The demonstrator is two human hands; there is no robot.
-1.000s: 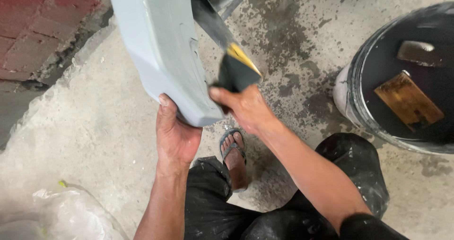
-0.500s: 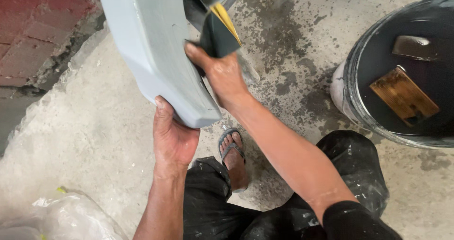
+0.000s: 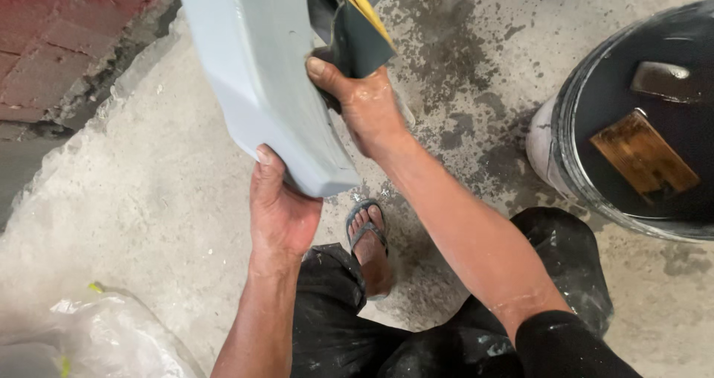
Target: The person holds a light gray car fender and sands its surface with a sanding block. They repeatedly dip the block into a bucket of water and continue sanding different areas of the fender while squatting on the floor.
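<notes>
Higher now, my right hand (image 3: 364,103) clamping folded dark sandpaper (image 3: 358,39), left hand (image 3: 279,207) gripping grey moulded panel (image 3: 260,73), black bucket (image 3: 565,103) of dark liquid holding brown wooden block (image 3: 643,155)

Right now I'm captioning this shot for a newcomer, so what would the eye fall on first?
First, the large pale grey panel slanting across the upper middle, its lower edge in the grip of the left hand. Beside it, the wet right hand presses a folded dark abrasive sheet with a yellow back to the panel's edge. At right stands a bucket of dark liquid with a wooden block afloat.
</notes>
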